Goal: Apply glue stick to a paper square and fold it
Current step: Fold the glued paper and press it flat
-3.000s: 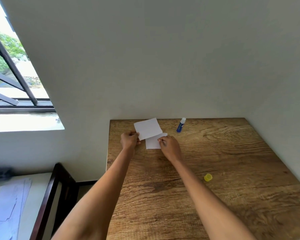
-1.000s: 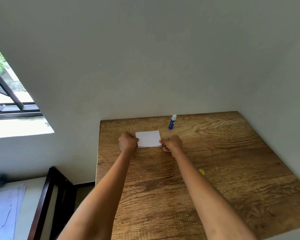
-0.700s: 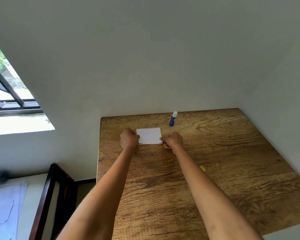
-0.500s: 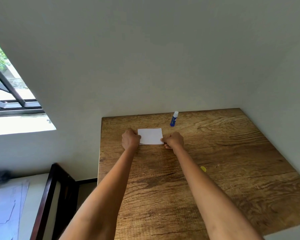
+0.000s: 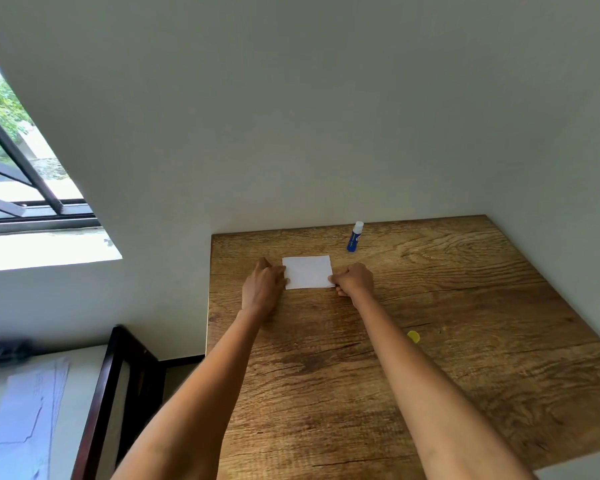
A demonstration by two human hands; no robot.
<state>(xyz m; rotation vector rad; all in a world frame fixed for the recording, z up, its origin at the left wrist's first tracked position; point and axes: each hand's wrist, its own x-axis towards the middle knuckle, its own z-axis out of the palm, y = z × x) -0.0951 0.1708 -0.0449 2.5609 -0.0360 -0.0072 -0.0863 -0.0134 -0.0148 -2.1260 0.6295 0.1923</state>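
My left hand [image 5: 263, 285] lies with fingers fairly straight, their tips pressing the left edge of the folded paper [image 5: 307, 272] so it cannot slide. My right hand [image 5: 354, 280] is curled into a loose fist at the paper's right edge; thumb and forefinger seem to pinch or press that edge, though I cannot tell which. I judge I hold both ends this way to flatten the fold and let the glue take.

The paper lies flat on the wooden table [image 5: 465, 341], near the far edge, between my hands. The glue stick [image 5: 355, 236] stands upright and uncapped just beyond the paper's right corner, set back so it stays clear of my pressing. Its yellow cap [image 5: 413, 336] lies well apart, by my right forearm.
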